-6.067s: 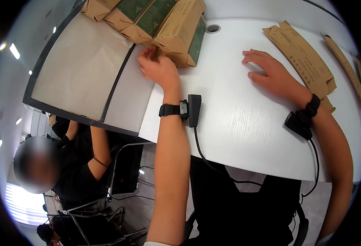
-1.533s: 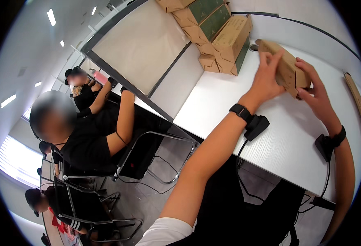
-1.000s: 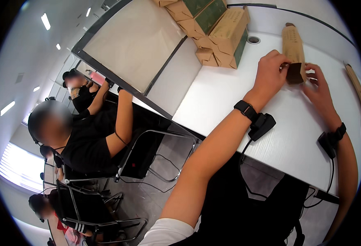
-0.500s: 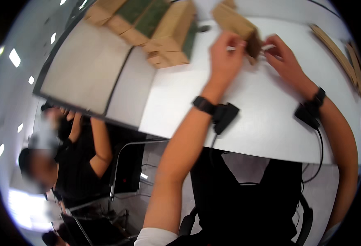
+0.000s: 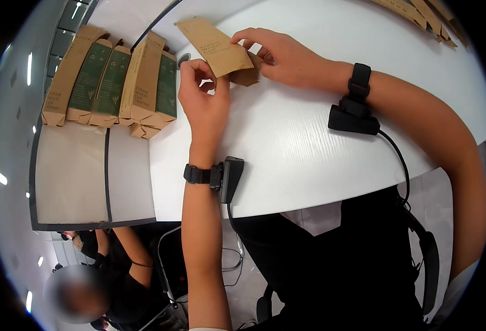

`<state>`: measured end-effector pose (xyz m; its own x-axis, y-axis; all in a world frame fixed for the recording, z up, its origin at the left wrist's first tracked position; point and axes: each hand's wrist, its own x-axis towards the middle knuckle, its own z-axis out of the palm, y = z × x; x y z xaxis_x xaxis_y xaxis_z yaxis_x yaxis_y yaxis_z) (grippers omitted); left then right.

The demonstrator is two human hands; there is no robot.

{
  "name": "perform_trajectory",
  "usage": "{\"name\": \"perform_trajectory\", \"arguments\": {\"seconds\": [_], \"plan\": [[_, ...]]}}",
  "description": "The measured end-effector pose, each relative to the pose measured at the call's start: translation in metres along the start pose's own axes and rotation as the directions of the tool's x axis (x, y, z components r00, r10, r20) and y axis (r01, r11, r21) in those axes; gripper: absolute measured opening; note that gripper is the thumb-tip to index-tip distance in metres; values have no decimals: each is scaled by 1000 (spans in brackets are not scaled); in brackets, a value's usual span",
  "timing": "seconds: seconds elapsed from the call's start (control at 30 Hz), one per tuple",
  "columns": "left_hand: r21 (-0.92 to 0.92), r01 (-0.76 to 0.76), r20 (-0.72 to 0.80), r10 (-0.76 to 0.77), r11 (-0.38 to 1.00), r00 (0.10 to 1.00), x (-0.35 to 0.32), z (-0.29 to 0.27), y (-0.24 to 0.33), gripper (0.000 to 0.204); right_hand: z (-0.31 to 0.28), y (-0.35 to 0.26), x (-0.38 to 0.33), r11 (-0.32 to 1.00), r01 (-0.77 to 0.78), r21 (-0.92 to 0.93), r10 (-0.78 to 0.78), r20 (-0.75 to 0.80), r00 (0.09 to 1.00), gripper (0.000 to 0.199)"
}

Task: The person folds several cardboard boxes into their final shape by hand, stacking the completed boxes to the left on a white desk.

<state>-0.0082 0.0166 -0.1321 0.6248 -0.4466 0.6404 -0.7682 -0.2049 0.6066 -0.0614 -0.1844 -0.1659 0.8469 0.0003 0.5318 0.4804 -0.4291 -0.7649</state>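
Note:
A brown cardboard box (image 5: 212, 47) lies tilted between my two hands at the far part of the white table, its near end open with flaps sticking out. At its left edge near that open end, the thumb and fingers of my left hand (image 5: 204, 105) are bent closed on the cardboard. My right hand (image 5: 281, 58) grips the other side, fingertips on the box's right edge and thumb by the loose flap (image 5: 247, 76). The inside of the box is mostly hidden.
Several brown and green cardboard boxes (image 5: 143, 83) stand together at the left, by a low partition (image 5: 72, 174). Flattened cardboard pieces (image 5: 414, 14) lie at the far right on the white table (image 5: 292, 154). A cable (image 5: 400, 160) hangs from my right wrist device. Another person (image 5: 138, 259) sits beyond the partition.
My view has turned, so the table and the row of boxes sit differently in it. My right hand has come over the box's right edge; both hands stay at its open end.

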Motion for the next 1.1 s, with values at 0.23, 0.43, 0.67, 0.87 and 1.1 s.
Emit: {"name": "perform_trajectory", "arguments": {"seconds": [0.23,0.43,0.67,0.87,1.1], "plan": [[-284,77,-34,-90,956,995,2,-6,-14,25,-2,4,3,986,84,-142,-85,-2,996,61],[-672,269,96,-279,690,955,2,-18,-9,45,-4,-26,-7,985,-4,172,4,1,1000,76],[-460,227,166,-168,859,972,-1,-9,5,60,-2,-26,-7,995,-38,93,32,66,997,78],[-448,189,167,-126,874,978,-2,-8,14,70,9,-8,2,950,128,-284,-146,-43,988,81],[-417,259,202,-189,871,961,1,-7,8,56,6,-20,-1,998,-54,42,54,0,999,70]]}}
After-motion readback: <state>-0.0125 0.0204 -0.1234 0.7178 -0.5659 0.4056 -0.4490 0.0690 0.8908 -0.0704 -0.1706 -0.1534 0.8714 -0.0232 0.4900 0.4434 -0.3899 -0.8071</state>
